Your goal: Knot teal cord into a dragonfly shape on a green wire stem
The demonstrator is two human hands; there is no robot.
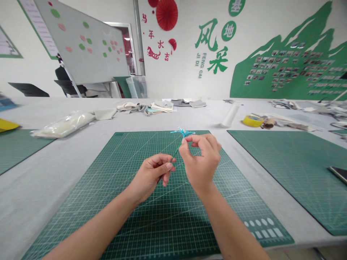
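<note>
The left hand (pixel 153 171) is pinching the lower end of a green stem (pixel 176 151) between thumb and forefinger, its other fingers curling in. The right hand (pixel 202 159) is pinching the stem's top, just under a blue flower (pixel 184 132). Both are hovering over the mat (pixel 130 202), nearer its far edge, with open grid showing on every side of them. A bag (pixel 63 124) is lying off the mat's far left corner, and a second mat (pixel 292 169) is lying to its right.
</note>
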